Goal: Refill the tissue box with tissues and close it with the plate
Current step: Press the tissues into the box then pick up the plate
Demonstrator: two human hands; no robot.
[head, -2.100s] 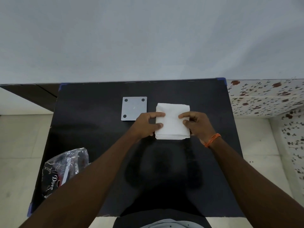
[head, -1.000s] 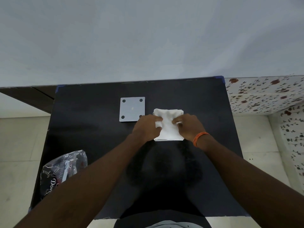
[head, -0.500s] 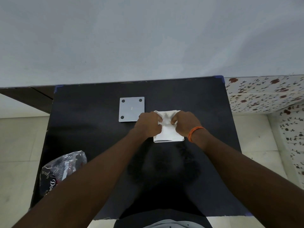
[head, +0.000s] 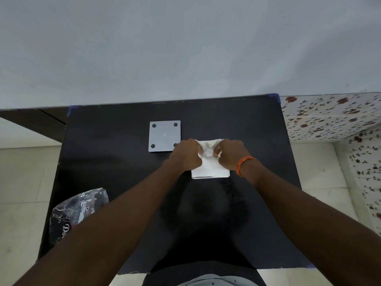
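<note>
Black bench: both hands, left hand and right hand, pinch tissues; press evenly into box, plate waiting at 10 o'clock.

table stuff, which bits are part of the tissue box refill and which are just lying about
Part of the job:
tissues, pressed by left hand and right hand
tissue box, only its edge showing
grey plate

Lying about:
plastic bag
</note>
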